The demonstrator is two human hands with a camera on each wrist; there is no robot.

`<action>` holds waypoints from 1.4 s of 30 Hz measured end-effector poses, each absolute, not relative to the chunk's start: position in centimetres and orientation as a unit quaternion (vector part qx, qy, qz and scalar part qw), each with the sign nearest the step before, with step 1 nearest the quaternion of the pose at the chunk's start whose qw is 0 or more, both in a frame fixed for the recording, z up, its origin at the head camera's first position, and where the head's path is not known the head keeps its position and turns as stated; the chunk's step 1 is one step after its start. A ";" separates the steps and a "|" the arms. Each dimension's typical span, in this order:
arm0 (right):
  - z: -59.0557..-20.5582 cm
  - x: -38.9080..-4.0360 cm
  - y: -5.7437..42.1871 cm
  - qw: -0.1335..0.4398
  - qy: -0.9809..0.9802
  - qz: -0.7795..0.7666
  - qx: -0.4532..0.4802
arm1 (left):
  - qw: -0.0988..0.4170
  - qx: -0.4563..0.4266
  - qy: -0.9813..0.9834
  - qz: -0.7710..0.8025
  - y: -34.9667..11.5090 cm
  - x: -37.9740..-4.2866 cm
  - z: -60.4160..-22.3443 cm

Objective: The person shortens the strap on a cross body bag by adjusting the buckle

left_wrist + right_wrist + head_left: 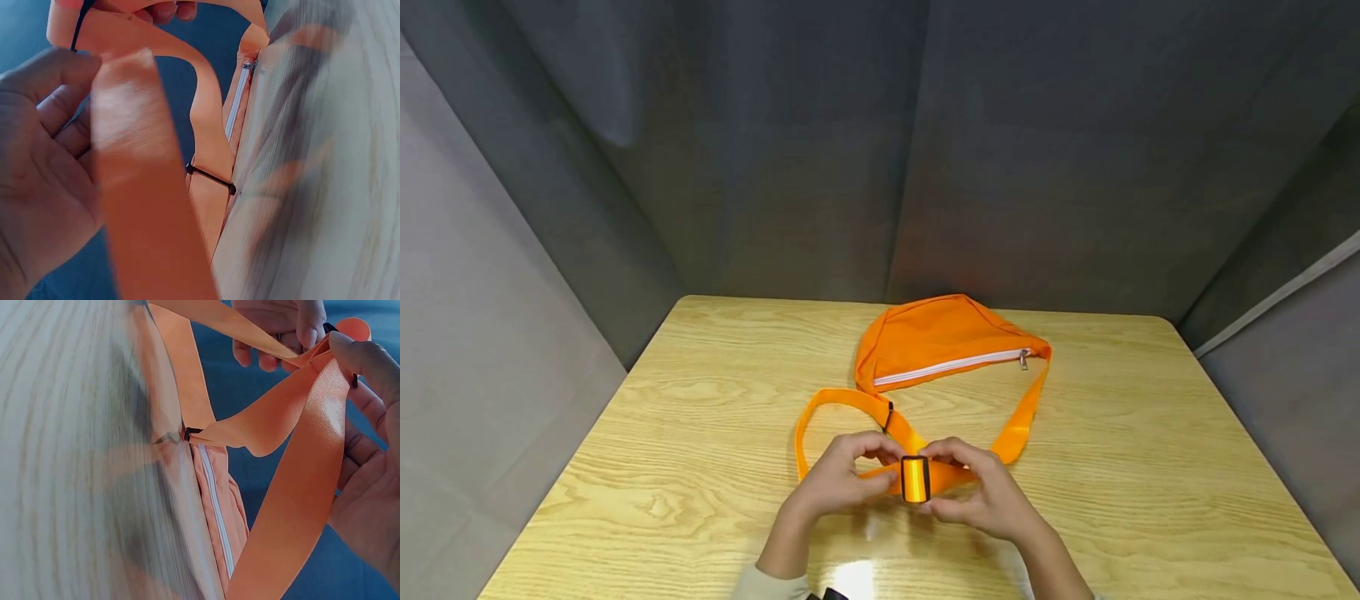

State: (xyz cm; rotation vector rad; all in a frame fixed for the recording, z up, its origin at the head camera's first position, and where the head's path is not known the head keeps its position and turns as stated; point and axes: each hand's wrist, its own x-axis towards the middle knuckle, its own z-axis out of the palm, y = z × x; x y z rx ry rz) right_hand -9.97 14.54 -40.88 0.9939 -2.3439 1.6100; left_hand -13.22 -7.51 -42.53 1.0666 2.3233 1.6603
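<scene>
An orange waist bag (936, 333) lies on the table, its white zipper (951, 365) facing the near side. Its orange strap (1017, 429) loops toward me from both ends. Between both hands a black slide buckle (927, 479) is held up, with webbing threaded through it. My left hand (833, 477) pinches the strap at the buckle's left side between thumb and fingers. From the right, my right hand (988, 493) grips the buckle, thumb on its edge in the right wrist view. A second black fitting (211, 179) sits along the strap near the bag.
The light wood table (662, 467) reaches out to both sides of the hands. Dark grey curtain (790, 167) hangs behind its far edge, and paler cloth (482, 333) stands at the left. A metal zipper pull (1023, 359) hangs at the bag's right end.
</scene>
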 end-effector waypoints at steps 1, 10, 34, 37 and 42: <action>-40.9 -10.0 14.6 0.063 -0.777 0.533 0.329 | 0.045 0.350 0.761 0.544 -7.5 -13.0 -42.2; -41.0 -10.1 15.2 0.078 -0.795 0.509 0.321 | 0.062 0.305 0.779 0.544 -9.1 -13.3 -43.8; -44.1 -11.3 15.4 0.063 -0.777 0.517 0.353 | 0.084 0.308 0.763 0.562 -9.1 -13.5 -43.9; -44.1 -11.2 15.3 0.060 -0.779 0.517 0.351 | 0.081 0.304 0.765 0.562 -9.1 -13.4 -43.8; -44.0 -11.3 15.3 0.053 -0.780 0.521 0.341 | 0.070 0.325 0.753 0.568 -8.2 -12.5 -42.4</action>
